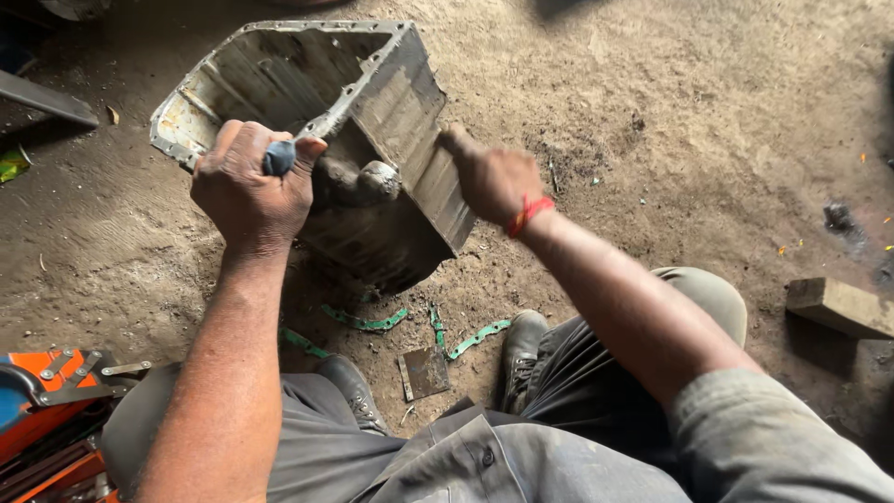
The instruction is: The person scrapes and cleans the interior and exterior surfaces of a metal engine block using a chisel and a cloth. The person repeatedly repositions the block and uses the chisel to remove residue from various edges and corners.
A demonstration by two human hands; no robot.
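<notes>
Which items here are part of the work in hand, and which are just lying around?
In use:
- metal oil pan, tilted on the dirt floor
- blue-handled tool, gripped in the left hand
- right hand, steadying the pan's side wall

Lying about:
- green gasket strips
- small flat metal plate
- wooden block
- orange toolbox

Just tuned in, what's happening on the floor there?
A person crouches on a dirt floor over a grimy metal pan tipped on its side. The left hand grips a blue-handled tool in a fist against the pan's flanged rim. The right hand presses against the pan's outer wall, steadying it. Torn pieces of green gasket lie on the ground between the person's boots.
</notes>
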